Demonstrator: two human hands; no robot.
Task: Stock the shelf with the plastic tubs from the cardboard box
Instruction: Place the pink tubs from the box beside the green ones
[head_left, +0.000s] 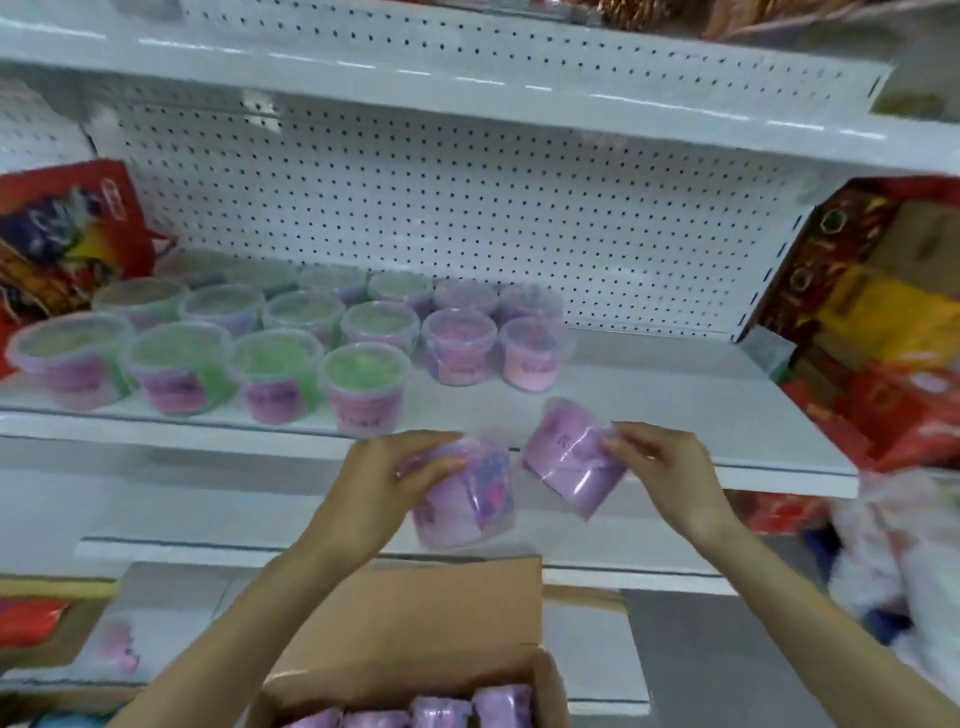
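Your left hand (395, 480) gripped one pink tub (467, 499) and your right hand (662, 467) gripped a second tub (569, 457). Both were tilted just before the shelf (675, 410) edge, above the open cardboard box (415, 618). Rows of stocked tubs (270, 374) stood at the shelf's left.

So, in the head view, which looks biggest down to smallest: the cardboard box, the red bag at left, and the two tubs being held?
1. cardboard box, though it is nearest the camera.
2. red bag.
3. left-hand tub and right-hand tub: alike, no ranking.
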